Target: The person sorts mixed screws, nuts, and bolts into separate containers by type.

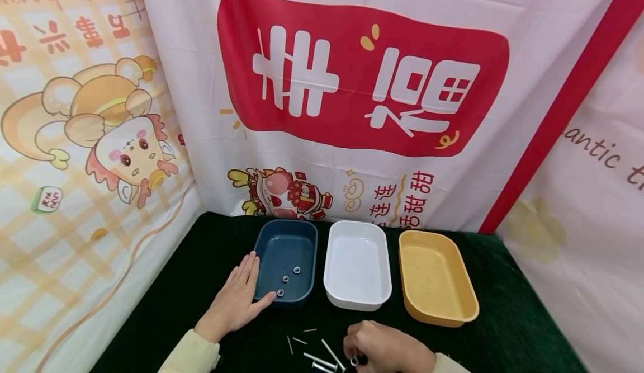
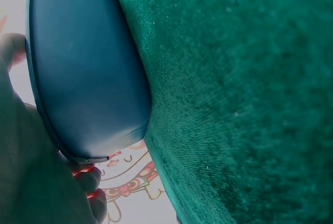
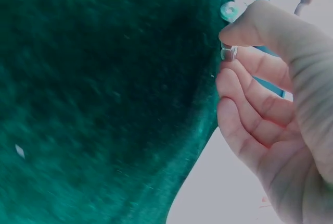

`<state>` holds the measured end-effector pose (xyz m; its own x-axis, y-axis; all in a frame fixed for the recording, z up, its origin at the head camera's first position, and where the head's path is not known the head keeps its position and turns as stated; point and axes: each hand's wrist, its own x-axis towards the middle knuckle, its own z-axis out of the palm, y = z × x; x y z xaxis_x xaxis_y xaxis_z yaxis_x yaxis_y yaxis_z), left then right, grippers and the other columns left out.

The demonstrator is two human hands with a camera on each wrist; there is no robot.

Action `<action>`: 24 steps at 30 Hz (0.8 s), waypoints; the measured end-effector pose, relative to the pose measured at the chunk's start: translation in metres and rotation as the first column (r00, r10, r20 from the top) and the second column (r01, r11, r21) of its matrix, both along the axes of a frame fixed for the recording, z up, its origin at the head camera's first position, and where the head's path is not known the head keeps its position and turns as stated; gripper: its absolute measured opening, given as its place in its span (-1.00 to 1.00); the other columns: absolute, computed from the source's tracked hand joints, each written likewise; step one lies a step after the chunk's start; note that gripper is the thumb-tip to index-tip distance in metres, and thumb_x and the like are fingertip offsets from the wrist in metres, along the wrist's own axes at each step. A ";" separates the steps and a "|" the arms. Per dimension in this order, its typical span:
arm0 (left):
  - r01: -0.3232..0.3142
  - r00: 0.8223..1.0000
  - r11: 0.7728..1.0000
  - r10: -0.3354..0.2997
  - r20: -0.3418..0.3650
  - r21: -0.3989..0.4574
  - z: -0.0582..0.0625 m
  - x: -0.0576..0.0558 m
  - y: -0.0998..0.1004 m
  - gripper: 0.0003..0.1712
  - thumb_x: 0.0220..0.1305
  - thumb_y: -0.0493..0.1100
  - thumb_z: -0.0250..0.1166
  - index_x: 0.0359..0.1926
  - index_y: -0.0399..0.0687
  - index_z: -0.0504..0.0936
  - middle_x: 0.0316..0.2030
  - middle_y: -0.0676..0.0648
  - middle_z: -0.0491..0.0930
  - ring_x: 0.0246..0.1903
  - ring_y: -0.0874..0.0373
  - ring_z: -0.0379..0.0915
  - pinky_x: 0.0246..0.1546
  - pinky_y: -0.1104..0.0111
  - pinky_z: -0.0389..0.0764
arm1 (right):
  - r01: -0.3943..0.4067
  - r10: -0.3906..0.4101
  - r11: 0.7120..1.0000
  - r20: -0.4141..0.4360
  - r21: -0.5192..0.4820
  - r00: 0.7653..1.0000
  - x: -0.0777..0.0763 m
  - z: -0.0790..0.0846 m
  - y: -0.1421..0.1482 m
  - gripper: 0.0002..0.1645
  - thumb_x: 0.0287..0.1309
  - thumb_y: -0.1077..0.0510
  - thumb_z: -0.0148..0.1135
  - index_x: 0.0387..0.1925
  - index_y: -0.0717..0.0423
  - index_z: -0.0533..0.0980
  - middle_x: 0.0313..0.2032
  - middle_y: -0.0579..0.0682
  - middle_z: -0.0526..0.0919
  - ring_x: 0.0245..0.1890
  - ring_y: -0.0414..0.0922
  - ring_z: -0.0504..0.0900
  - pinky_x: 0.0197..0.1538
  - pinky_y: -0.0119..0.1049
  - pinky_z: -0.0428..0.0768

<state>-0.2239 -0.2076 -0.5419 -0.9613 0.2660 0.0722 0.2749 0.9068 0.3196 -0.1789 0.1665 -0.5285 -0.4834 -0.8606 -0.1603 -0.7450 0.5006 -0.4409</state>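
Observation:
My left hand (image 1: 236, 300) rests along the left rim of a dark blue tray (image 1: 287, 240), fingers straight and thumb over the near corner. Several metal nuts (image 1: 285, 279) lie in that tray. In the left wrist view the tray's outer wall (image 2: 88, 67) fills the space beside the left hand (image 2: 41, 151). Low in the head view, my right hand (image 1: 384, 348) pinches a nut (image 3: 228, 53) between thumb and fingers, just above the cloth. Beside it lie larger bolts (image 1: 320, 359), with small screws (image 1: 299, 340) to their left.
A white tray (image 1: 357, 267) stands right of the blue one, and a yellow tray (image 1: 439, 275) stands farther right. All sit on dark green cloth (image 1: 518, 311). A printed white curtain (image 1: 453, 194) hangs behind, with further printed sheets at both sides.

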 end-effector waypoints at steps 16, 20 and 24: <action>0.002 1.000 1.000 -0.002 0.008 0.010 0.000 -0.001 0.000 0.20 0.44 0.50 0.09 0.67 -0.28 -0.02 0.70 -0.28 -0.15 0.69 -0.25 -0.18 0.64 -0.23 0.02 | -0.093 0.095 0.995 -0.151 0.020 0.984 -0.017 0.040 -0.017 -0.80 0.07 0.18 0.54 -0.24 -0.07 0.71 -0.37 -0.30 0.61 -0.42 -0.56 0.45 -0.37 -0.76 0.43; 0.001 1.000 1.000 -0.001 0.011 0.008 0.000 -0.001 -0.001 0.20 0.44 0.51 0.08 0.67 -0.27 -0.02 0.70 -0.27 -0.15 0.69 -0.25 -0.18 0.64 -0.23 0.01 | -0.096 0.096 0.995 -0.164 0.007 0.982 -0.021 0.055 -0.024 -0.81 0.07 0.20 0.54 -0.26 -0.04 0.70 -0.38 -0.26 0.64 -0.41 -0.53 0.45 -0.34 -0.77 0.43; 0.001 1.000 1.000 -0.001 0.016 0.007 -0.001 -0.001 0.000 0.20 0.44 0.51 0.07 0.68 -0.27 -0.04 0.71 -0.27 -0.16 0.69 -0.25 -0.20 0.64 -0.23 0.01 | -0.103 0.100 0.995 -0.204 -0.003 0.974 -0.026 0.068 -0.031 -0.82 0.06 0.20 0.54 -0.29 -0.03 0.68 -0.38 -0.23 0.62 -0.41 -0.52 0.43 -0.33 -0.78 0.41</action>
